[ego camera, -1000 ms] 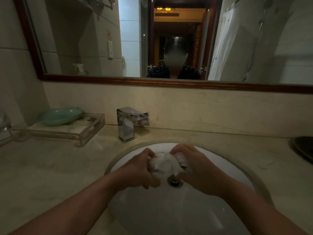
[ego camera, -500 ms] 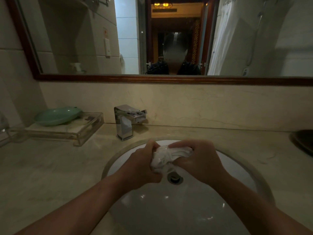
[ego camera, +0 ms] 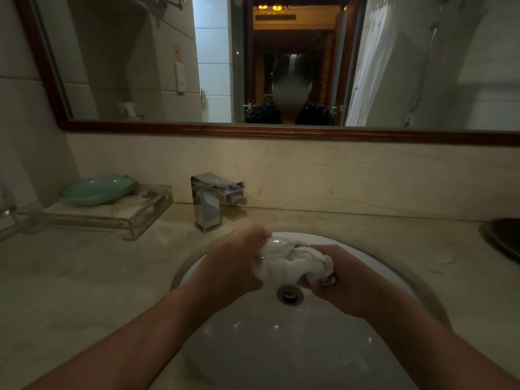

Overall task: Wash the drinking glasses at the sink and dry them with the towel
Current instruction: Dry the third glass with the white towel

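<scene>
Both my hands are over the white sink basin [ego camera: 281, 347], just above the drain [ego camera: 289, 295]. My left hand [ego camera: 236, 263] grips a clear drinking glass [ego camera: 274, 244], mostly hidden by fingers and cloth; only a bit of its rim shows. A crumpled white towel [ego camera: 295, 260] is wrapped over and into the glass. My right hand [ego camera: 346, 280] grips the towel's right end, palm turned upward. No water runs from the chrome faucet [ego camera: 209, 204].
A green dish [ego camera: 95, 190] sits on a clear tray [ego camera: 135, 220] at the back left of the marble counter [ego camera: 70, 277]. Another clear glass object [ego camera: 5, 212] shows at the left edge. A dark round object [ego camera: 503, 237] lies at the far right. A mirror [ego camera: 281, 66] hangs above.
My right hand has moved right and rolled palm-up, drawing the towel out sideways from the glass. My left hand has kept its grip in roughly the same place.
</scene>
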`<state>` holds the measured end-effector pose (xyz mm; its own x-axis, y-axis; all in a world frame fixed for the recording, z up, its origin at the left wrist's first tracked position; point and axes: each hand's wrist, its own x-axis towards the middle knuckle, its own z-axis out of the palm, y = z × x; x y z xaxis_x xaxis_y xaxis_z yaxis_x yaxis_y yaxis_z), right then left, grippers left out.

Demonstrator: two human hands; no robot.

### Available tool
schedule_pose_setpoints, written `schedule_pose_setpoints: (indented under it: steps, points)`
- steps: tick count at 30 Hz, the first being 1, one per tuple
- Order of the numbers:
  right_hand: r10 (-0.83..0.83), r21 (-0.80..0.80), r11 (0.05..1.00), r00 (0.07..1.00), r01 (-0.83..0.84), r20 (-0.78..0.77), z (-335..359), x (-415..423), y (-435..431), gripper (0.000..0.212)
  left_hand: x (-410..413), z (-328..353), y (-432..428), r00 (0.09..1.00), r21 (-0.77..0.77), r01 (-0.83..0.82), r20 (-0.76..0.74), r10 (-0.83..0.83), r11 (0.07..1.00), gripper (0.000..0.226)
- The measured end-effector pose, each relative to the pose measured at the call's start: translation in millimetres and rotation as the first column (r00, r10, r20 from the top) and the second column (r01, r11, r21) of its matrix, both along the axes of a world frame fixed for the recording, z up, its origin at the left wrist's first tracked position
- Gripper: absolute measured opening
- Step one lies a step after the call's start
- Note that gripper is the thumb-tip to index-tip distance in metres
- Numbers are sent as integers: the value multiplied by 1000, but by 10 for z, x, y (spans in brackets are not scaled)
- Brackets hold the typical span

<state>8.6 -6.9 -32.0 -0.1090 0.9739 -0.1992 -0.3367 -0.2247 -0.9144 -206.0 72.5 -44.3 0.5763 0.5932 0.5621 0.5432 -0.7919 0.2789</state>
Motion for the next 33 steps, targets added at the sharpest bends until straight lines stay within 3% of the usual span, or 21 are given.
schedule_pose_setpoints:
  steps: [2, 5, 6, 8, 9, 10, 13, 15, 17, 20, 23, 26, 27, 28, 29, 30, 31, 32, 33]
  points:
    - [-41, 94, 995, 979, 22, 202, -29, 6, -27, 23, -5, -58, 7, 997, -109, 41, 69, -34, 993, 62]
    - [-138, 369, 929, 923, -4, 359, -42, -2, -39, 26, -12, -128, 89, 982, -273, 75, 187, -23, 959, 59]
    - [-202, 470, 881, 858, -51, 472, -42, 6, -36, 37, -18, -143, 123, 977, -325, 79, 211, -9, 943, 58]
    - [-443, 665, 706, 581, -243, 683, -55, 71, 28, 53, -43, -150, 162, 970, -389, 109, 243, -12, 915, 60]
    - [-551, 708, 624, 457, -330, 698, -73, 108, 61, 50, -60, -146, 166, 968, -391, 135, 250, -36, 910, 61]
    - [-599, 726, 586, 410, -360, 687, -75, 121, 64, 43, -70, -141, 163, 967, -378, 162, 246, -70, 912, 62]
    - [-642, 753, 592, 397, -287, 656, -107, 109, 66, 23, -36, -112, 98, 973, -267, 173, 193, -124, 948, 62]
    - [-598, 718, 686, 470, -119, 649, -128, 66, 49, 19, -4, -90, 63, 976, -174, 137, 192, -103, 975, 58]
    - [-514, 601, 791, 658, 115, 550, -102, -26, 28, 20, -1, -63, 67, 980, -76, 96, 182, -81, 992, 55]
    - [-371, 204, 924, 892, 325, 259, -60, -175, 8, 13, -9, -11, 91, 994, 168, 50, 91, -65, 985, 64]
    - [-188, -84, 979, 982, 185, -27, -86, -243, -18, 26, -9, 63, 83, 998, 390, 59, -17, -57, 919, 62]
    - [-86, -190, 981, 972, 44, -219, -5, -209, -79, 23, -17, 72, 54, 997, 387, 63, 20, -77, 920, 64]
    - [-85, -182, 982, 981, 52, -177, 28, -202, -86, 23, -16, 57, 40, 997, 324, 34, 49, -52, 945, 71]
    - [-85, -111, 990, 996, 86, 16, 35, -197, -78, 18, -9, 31, 31, 997, 248, -4, 72, -15, 969, 76]
    - [-131, 26, 991, 934, 129, 333, -3, -198, -55, 9, -5, -3, 38, 996, 170, -34, 89, 19, 985, 75]
    - [-256, 215, 964, 754, 155, 605, -47, -200, -34, 2, 0, -49, 63, 994, 86, -45, 107, 36, 995, 71]
    - [-406, 380, 908, 581, 175, 705, -97, -197, 6, 3, -1, -92, 94, 990, -12, -31, 134, 32, 999, 68]
    - [-481, 476, 864, 545, 163, 687, -113, -190, 35, 11, -2, -129, 130, 986, -114, -3, 164, 22, 993, 66]
    - [-485, 521, 846, 571, 114, 662, -121, -186, 51, 20, -8, -155, 162, 982, -205, 16, 185, 23, 979, 64]
